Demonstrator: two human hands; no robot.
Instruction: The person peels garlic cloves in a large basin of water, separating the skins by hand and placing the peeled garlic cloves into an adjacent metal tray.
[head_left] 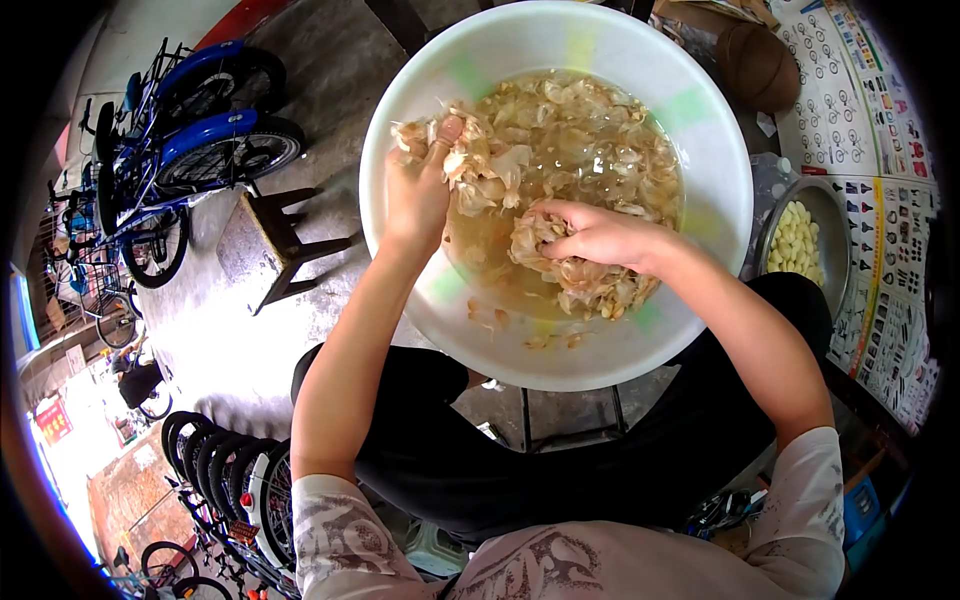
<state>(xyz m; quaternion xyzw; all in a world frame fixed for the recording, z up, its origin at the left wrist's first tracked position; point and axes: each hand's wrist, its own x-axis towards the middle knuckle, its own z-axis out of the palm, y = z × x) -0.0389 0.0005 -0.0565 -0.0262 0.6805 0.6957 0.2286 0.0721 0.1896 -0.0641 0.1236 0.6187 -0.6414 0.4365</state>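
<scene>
A large white plastic basin (410, 90) stands before me, holding cloudy water and many wet, papery garlic skins (580, 110). My left hand (420, 190) is raised at the basin's left side, its fingers closed around a clump of garlic skins (490, 170). Lower in the basin, near the middle, my right hand (600, 237) grips another wet clump of skins (590, 280). Part of that hand's fingers is hidden by the skins. A few loose bits of skin (555, 341) cling to the basin's near inner wall.
At the right, a metal bowl (845, 240) holds peeled garlic cloves (795, 245). Printed sheets (880, 250) cover the surface beside it. A brown ball (757, 67) sits at the back right. On the left are a wooden stool (262, 240) and several bicycles (210, 150). Tyres (215, 450) stand at the lower left.
</scene>
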